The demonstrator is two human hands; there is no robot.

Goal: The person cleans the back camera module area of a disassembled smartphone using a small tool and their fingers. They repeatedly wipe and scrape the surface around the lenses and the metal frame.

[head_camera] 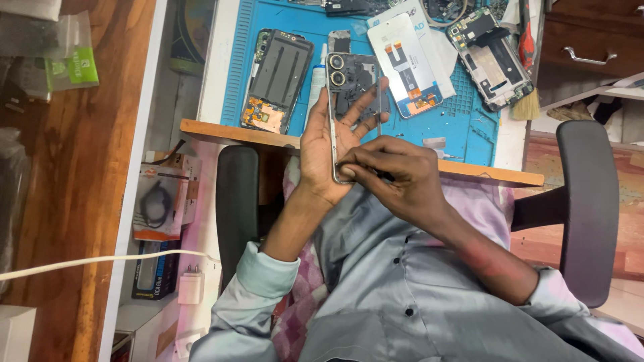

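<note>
In the head view, the left hand (333,144) cradles a stripped silver-edged phone frame with twin round camera rings (349,100), held upright above the near wooden edge of the bench (221,129), fingers spread behind it. The right hand (396,175) pinches at the frame's lower corner. It looks light, thin, rigid yet easily bent or scratched; best gripped by its metal side rails. Other opened phones lie on the blue work mat (469,121).

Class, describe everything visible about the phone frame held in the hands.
The silvery-edged phone back frame with two ringed camera openings stands upright, lens end toward the blue work mat. It looks like an empty shell. The left hand cradles it from behind; the right hand pinches its lower edge.
</note>
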